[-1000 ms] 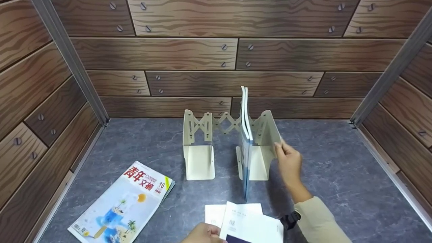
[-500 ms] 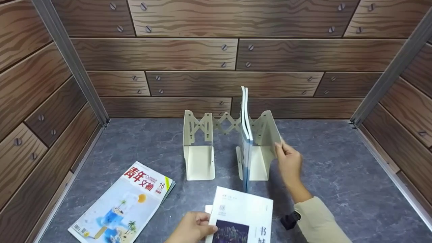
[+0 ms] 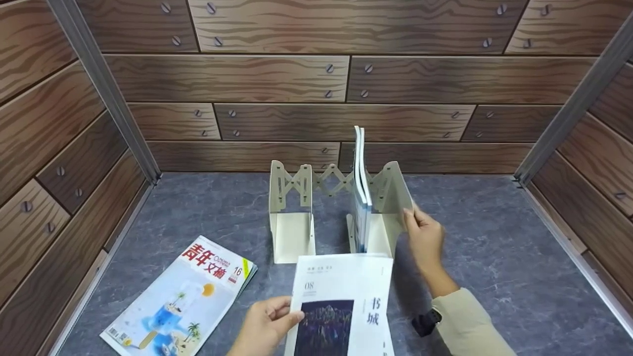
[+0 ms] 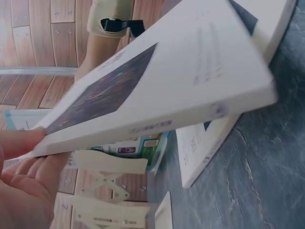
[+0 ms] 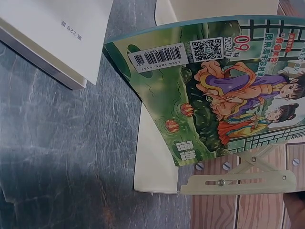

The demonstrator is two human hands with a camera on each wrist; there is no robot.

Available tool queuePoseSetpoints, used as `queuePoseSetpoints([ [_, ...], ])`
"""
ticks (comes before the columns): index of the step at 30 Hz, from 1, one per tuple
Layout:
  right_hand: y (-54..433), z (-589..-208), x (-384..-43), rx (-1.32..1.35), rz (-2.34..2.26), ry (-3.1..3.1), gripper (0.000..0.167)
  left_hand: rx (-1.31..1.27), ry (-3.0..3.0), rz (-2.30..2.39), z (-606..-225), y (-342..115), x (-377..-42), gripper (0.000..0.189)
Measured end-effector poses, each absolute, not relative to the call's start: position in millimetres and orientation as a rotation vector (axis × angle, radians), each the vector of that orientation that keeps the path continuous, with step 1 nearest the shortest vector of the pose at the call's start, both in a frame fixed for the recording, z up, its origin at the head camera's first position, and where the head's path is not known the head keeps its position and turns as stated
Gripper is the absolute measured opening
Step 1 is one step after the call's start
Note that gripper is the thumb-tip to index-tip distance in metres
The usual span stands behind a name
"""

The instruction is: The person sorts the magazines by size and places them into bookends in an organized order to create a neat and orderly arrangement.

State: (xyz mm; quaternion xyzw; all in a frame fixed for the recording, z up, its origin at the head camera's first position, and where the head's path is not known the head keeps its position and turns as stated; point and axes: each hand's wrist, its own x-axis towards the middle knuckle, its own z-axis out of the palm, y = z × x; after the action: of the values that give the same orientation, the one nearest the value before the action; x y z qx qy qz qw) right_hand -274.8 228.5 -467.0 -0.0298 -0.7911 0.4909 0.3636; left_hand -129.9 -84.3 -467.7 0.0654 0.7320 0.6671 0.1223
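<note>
My left hand (image 3: 264, 324) pinches the left edge of a white book (image 3: 346, 279) with a dark picture on its cover. In the left wrist view this book is tilted and raised off the table. Another white book (image 4: 190, 164) lies mostly hidden under it. My right hand (image 3: 424, 237) grips the right end panel of a cream expandable bookend (image 3: 292, 240). Two thin magazines (image 3: 362, 198) stand upright in its right section. The right wrist view shows the illustrated cover of one magazine (image 5: 214, 95).
On the left of the grey table (image 3: 474, 207) a magazine (image 3: 183, 296) with a beach picture lies flat. Wood-patterned walls (image 3: 277, 79) stand behind and at both sides. The bookend's left section holds no books.
My left hand has lifted the white book and moved it up and left, toward the front of the bookend. My right hand has stayed at the end panel.
</note>
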Motion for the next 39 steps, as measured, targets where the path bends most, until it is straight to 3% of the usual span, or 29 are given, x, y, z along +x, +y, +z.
queuePoseSetpoints([
  [19, 230, -468, -277, -0.096, 1.281, -2.037, 0.025, 0.889, 2.352, 2.298, -487, -69, -116, 0.024],
  [30, 228, -466, -276, -0.094, 1.291, -2.031, 0.024, 0.836, 2.164, 2.231, -485, -79, -113, 0.024],
  [39, 229, -468, -275, -0.107, 1.254, -2.058, 0.024, 1.036, 2.345, 2.166, -488, -76, -114, 0.021],
])
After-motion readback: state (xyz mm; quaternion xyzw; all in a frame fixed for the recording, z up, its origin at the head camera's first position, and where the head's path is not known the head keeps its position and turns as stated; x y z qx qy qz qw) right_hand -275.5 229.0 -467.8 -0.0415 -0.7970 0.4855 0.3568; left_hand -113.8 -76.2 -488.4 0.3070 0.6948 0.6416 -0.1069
